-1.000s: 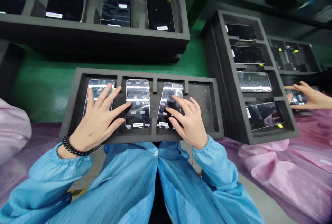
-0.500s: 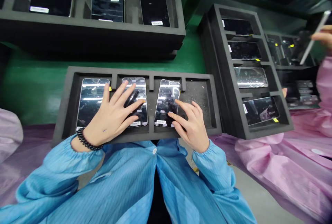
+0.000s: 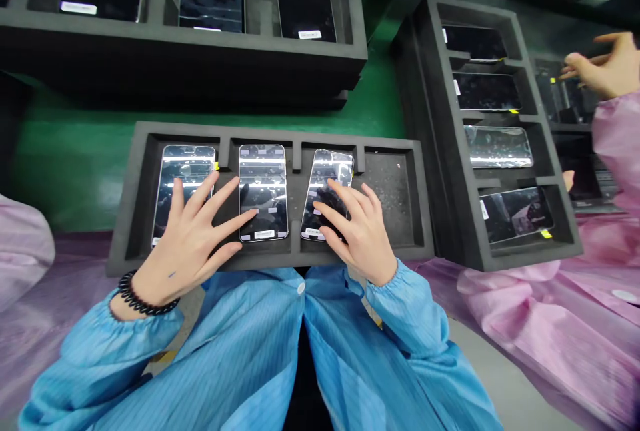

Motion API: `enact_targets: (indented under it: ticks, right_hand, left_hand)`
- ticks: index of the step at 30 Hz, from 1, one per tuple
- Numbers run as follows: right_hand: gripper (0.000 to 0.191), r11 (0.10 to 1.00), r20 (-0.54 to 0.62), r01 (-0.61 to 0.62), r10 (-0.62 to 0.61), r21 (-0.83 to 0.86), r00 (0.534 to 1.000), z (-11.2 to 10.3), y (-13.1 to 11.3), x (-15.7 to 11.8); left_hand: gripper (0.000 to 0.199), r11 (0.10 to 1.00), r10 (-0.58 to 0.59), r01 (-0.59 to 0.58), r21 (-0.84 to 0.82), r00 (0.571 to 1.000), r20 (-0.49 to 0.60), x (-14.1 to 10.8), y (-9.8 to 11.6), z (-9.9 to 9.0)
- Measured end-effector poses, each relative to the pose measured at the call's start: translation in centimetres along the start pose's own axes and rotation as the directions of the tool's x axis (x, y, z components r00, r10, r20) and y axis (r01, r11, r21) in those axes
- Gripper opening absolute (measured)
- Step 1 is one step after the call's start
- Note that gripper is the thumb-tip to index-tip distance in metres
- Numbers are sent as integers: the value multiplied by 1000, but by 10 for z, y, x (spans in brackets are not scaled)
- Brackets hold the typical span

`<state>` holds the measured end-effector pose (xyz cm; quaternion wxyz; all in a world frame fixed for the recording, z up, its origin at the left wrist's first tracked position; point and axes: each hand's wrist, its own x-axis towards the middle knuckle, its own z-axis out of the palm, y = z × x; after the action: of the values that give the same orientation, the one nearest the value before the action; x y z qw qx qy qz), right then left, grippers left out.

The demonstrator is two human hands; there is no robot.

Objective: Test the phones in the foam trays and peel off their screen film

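In front of me lies a black foam tray holding three phone-like screens in its slots. My left hand, a black coiled band at its wrist, is spread between the left screen and the middle screen. Its index finger reaches onto the middle screen's left side, and part of the left screen is hidden under the fingers. The right screen lies tilted in its slot. My right hand rests fingertips on it, fingers apart, gripping nothing.
A larger black tray with several screens stands at the back left. On the right, a stacked foam tray holds several more. A co-worker's hand in a pink sleeve hovers at the far right. The table is green.
My left hand has slid left and toward me, uncovering more of the middle screen. My right hand has shifted slightly left, with the right screen more tilted. The co-worker's hand no longer shows the light stick-like item.
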<state>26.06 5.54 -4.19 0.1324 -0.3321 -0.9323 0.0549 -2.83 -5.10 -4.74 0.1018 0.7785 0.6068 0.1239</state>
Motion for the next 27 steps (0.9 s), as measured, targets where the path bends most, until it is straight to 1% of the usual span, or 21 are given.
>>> enact_targets:
  ticks: [4, 6, 9, 13, 16, 18, 21, 23, 27]
  right_hand:
    - [39, 998, 36, -20, 22, -59, 999, 2, 0, 11]
    - [38, 998, 34, -24, 26, -56, 999, 2, 0, 12]
    - [34, 999, -15, -44, 44, -14, 999, -1, 2, 6]
    - [28, 998, -77, -46, 48, 31, 996, -9, 8, -10]
    - [26, 999, -99, -26, 29, 31, 995, -11, 12, -21]
    - [26, 999, -88, -32, 33, 14, 996, -10, 14, -24]
    - [26, 999, -76, -39, 41, 18, 996, -9, 13, -22]
    - [29, 999, -59, -5, 8, 38, 998, -7, 12, -17]
    - [30, 993, 41, 92, -95, 70, 995, -5, 10, -4]
  left_hand:
    - [51, 996, 86, -86, -8, 995, -47, 7, 3, 2]
    - [54, 991, 133, -133, -8, 991, -29, 12, 7, 5]
    - [55, 990, 143, -143, -2, 990, 4, 16, 9, 10]
    - [54, 995, 99, -99, -17, 995, 11, 18, 4, 8]
    - [55, 997, 71, -71, 6, 997, -38, 20, -1, -2]
    - [52, 998, 45, -42, 45, 997, -57, 23, -4, -11]
    - [48, 994, -14, 18, 104, 999, -40, 29, -9, -21]
    - [45, 991, -39, 45, 125, 998, -45, 35, -12, -26]
    - [46, 983, -97, 99, 157, 995, -20, 50, -18, -30]
